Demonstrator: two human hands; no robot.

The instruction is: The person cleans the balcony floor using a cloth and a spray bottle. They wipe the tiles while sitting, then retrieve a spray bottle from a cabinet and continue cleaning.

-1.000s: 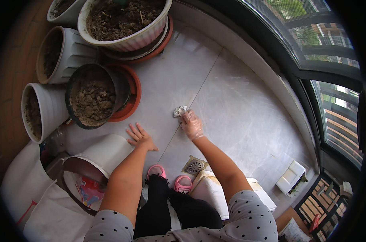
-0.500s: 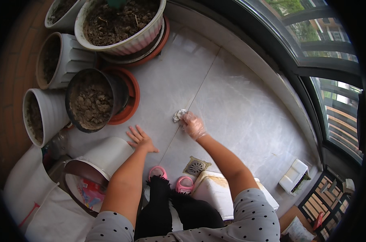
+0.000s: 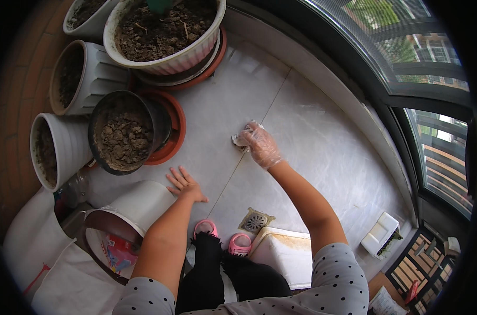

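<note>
Under right hand (image 3: 260, 144), crumpled wad (image 3: 239, 142)

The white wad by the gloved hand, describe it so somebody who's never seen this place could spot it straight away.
Start with the grey tiled floor and follow the thin seam running up its middle. Over that seam is the right hand, in a clear plastic glove. The white wad is in its grip: small and crumpled, unlike the soil-filled pots to the left.

The right fingers (image 3: 255, 134) partly hide a crumpled wad (image 3: 239, 142), and the top edge crops the largest pot (image 3: 188, 59).
</note>
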